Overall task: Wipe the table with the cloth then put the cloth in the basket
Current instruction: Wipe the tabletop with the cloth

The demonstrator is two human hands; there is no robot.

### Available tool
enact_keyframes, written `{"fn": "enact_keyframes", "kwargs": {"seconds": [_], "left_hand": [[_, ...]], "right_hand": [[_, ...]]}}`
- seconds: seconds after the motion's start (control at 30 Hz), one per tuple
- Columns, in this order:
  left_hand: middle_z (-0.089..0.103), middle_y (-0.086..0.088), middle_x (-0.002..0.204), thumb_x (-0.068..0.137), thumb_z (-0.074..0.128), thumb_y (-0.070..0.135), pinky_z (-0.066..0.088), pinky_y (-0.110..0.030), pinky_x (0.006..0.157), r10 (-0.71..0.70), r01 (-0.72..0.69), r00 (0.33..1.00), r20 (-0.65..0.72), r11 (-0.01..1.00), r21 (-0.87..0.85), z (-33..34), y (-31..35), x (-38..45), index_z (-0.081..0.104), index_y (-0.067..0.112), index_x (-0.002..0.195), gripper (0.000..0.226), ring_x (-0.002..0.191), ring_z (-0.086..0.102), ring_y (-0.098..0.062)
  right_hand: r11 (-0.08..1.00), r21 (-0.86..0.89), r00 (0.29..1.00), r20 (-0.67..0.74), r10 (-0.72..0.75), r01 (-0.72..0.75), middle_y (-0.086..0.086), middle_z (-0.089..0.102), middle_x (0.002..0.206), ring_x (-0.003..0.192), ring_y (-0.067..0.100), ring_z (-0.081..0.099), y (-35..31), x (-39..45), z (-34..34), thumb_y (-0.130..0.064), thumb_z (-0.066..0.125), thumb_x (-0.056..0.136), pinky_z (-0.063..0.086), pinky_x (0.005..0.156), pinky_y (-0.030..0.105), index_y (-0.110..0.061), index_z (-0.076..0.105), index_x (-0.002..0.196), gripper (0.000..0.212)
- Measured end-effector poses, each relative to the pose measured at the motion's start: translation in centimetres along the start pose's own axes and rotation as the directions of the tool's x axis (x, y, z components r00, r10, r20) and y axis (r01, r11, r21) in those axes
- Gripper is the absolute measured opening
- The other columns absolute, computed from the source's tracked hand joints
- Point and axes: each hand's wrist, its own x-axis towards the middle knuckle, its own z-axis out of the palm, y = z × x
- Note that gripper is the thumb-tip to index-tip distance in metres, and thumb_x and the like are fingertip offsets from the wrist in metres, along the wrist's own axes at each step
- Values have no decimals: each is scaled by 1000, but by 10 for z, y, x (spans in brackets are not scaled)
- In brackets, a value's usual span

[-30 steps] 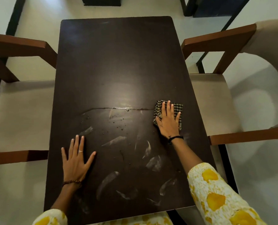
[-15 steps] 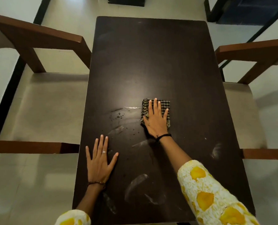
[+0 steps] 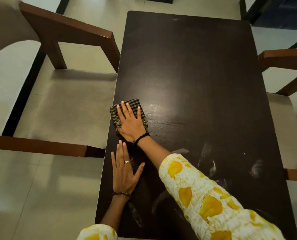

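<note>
A dark brown rectangular table [image 3: 196, 66] fills the middle of the view. A folded checked cloth [image 3: 116, 111] lies at the table's left edge, slightly overhanging it. My right hand [image 3: 131, 122] presses flat on the cloth, fingers spread, arm crossing from the right. My left hand [image 3: 124, 172] rests flat on the table just below it, fingers apart, holding nothing. White smears and small droplets [image 3: 211, 165] mark the near right part of the table. No basket is in view.
A wooden-armed chair with a beige seat [image 3: 66, 104] stands close at the table's left. Another such chair [image 3: 283, 118] stands at the right. Dark furniture bases [image 3: 154, 0] sit beyond the far edge on the pale floor.
My right hand has slid the cloth leftward across the table from the right side to the left edge, wiping away smears. My left hand stayed flat. The view shifted left.
</note>
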Motion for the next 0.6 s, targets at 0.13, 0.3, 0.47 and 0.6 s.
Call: {"fn": "enact_keyframes", "kwargs": {"seconds": [0.13,0.3,0.47,0.6], "left_hand": [[7,-18,150,88,22,64,-6,-38,115,-11,9,998,-56,999,-39,0,-1,1,2,5,144,84,143,-7,-14],[-1,-19,151,88,22,65,-11,-41,114,-36,31,995,-96,998,-58,1,-1,-2,3,3,144,85,143,-9,-19],[-2,-17,152,88,19,66,-14,-40,114,-46,45,996,-81,999,-21,2,0,-1,2,1,143,87,142,-6,-22],[1,-13,153,87,19,66,-14,-41,114,-45,46,997,-66,999,22,3,-4,-1,3,4,144,85,142,-2,-21]], "right_hand": [[988,-71,990,20,-137,138,7,-4,161,148,21,-5,-8,-1,6,-39,34,98,-3,117,56,-14,2,151,67],[918,-188,937,71,-341,349,6,-4,161,148,21,-3,0,-12,12,-40,32,98,-3,117,53,-16,1,151,66],[843,-236,875,144,-462,483,1,-1,161,148,18,-1,24,-24,7,-41,34,98,-1,118,51,-23,4,151,63],[855,-247,890,159,-428,456,-3,-1,161,148,21,-2,56,-36,-1,-42,38,97,-1,115,59,-30,6,150,64]]}}
